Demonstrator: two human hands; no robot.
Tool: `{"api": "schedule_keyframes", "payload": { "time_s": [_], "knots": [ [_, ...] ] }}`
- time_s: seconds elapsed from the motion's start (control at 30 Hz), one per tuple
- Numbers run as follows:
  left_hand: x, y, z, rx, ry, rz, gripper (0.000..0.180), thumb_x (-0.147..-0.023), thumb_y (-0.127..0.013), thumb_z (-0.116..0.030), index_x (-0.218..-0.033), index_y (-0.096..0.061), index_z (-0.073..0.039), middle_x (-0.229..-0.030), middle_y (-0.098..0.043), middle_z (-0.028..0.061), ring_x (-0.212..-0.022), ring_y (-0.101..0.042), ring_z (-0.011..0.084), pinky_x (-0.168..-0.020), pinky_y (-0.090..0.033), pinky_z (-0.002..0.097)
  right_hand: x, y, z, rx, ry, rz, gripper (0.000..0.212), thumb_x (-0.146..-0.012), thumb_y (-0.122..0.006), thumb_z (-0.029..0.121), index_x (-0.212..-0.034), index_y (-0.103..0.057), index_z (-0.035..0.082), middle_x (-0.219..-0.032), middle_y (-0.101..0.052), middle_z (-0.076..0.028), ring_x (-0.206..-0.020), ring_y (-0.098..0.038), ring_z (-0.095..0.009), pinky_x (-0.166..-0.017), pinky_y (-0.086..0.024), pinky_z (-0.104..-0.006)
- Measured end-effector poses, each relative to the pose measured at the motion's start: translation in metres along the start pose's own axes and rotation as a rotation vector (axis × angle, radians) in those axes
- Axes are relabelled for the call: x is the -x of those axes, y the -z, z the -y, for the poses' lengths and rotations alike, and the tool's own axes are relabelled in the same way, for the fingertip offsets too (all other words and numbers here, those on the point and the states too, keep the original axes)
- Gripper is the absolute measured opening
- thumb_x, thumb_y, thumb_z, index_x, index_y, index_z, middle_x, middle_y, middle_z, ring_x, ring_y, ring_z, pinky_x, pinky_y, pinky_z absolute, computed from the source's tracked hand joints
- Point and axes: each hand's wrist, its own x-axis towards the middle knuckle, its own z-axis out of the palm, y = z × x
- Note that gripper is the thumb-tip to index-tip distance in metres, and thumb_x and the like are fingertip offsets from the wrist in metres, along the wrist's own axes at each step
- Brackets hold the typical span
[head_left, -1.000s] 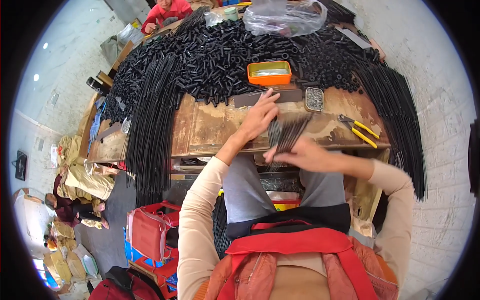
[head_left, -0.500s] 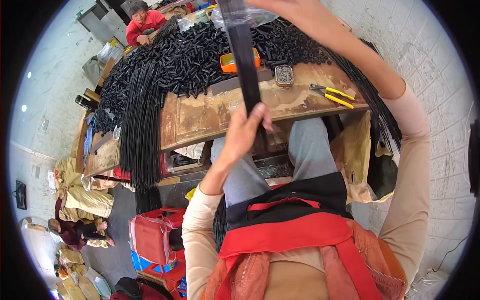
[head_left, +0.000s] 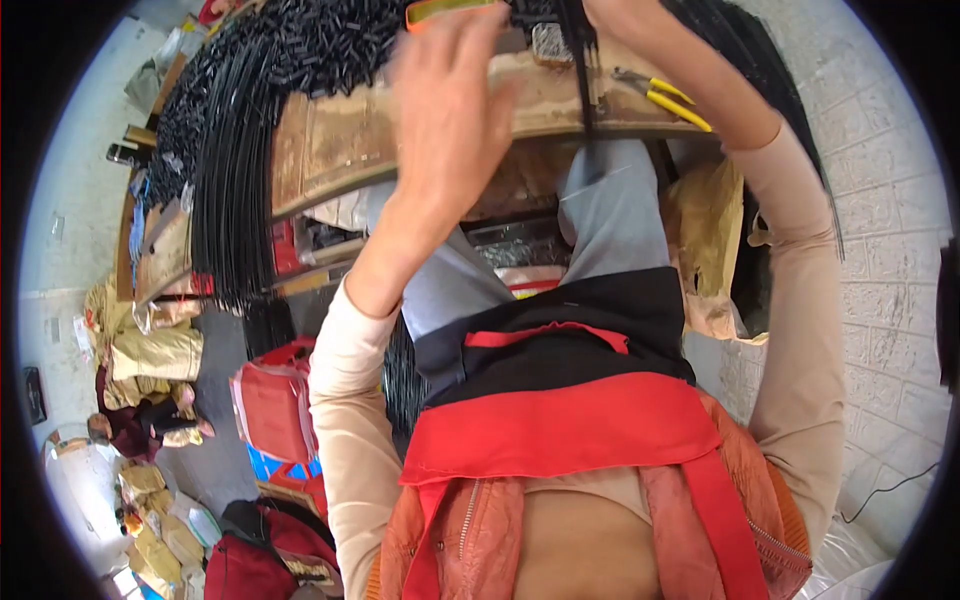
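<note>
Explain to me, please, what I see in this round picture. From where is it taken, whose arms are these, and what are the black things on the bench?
The picture comes from a wide-angle camera worn on a person's head, looking down, so edges bend near the rim. The two arms rising from the bottom belong to that person, who sits at a wooden workbench. The left hand is raised, blurred and looks open. The right hand is at the top edge, next to a thin bundle of black strips that hangs down over the bench; whether it grips them is cut off. On the bench lie heaps of black rods, yellow-handled pliers and an orange tray. Long black strips hang over the left end.
</note>
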Motion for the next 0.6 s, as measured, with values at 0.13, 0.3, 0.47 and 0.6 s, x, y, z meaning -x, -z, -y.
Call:
{"api": "schedule_keyframes", "payload": {
  "time_s": [0.13,0.3,0.47,0.6],
  "knots": [
    [0.069,-0.072,0.036,1.231,0.668,0.413,0.049,-0.087,-0.069,-0.016,-0.130,-0.050,-0.001,-0.115,-0.062,0.0123,-0.100,-0.060,0.0212,-0.088,-0.048,0.0347,0.060,0.008,-0.100,-0.031,-0.007,-0.091,0.029,-0.100,-0.048,0.029,-0.081,-0.050,0.006,-0.062,-0.046,0.001,-0.049,-0.045,-0.010,-0.044,-0.037,-0.0248],
    [0.147,-0.085,0.055,0.960,0.764,0.929,0.037,-0.091,-0.059,-0.002,-0.127,-0.051,0.005,-0.116,-0.062,0.0068,-0.108,-0.056,0.0136,-0.094,-0.046,0.0288,0.138,-0.008,-0.180,0.112,-0.197,-0.240,0.037,-0.103,-0.041,0.037,-0.082,-0.049,0.007,-0.060,-0.043,0.004,-0.049,-0.037,-0.004,-0.043,-0.029,-0.0211],
    [0.247,-0.095,0.049,1.009,0.918,0.963,0.026,-0.092,-0.059,-0.005,-0.116,-0.057,0.005,-0.102,-0.065,0.0061,-0.093,-0.060,0.0144,-0.083,-0.050,0.0299,0.198,-0.018,-0.214,-0.046,-0.340,-0.232,0.030,-0.104,-0.039,0.027,-0.082,-0.048,0.007,-0.060,-0.042,0.004,-0.049,-0.035,-0.004,-0.044,-0.029,-0.0218],
    [0.248,-0.084,0.039,0.941,0.923,1.059,0.030,-0.089,-0.067,-0.022,-0.095,-0.063,0.007,-0.080,-0.067,0.0150,-0.076,-0.061,0.0179,-0.070,-0.049,0.0347,0.211,-0.017,-0.224,-0.126,-0.441,-0.201,0.025,-0.103,-0.042,0.022,-0.086,-0.048,0.006,-0.060,-0.044,0.002,-0.048,-0.038,-0.005,-0.044,-0.030,-0.0231]
  ]
}}
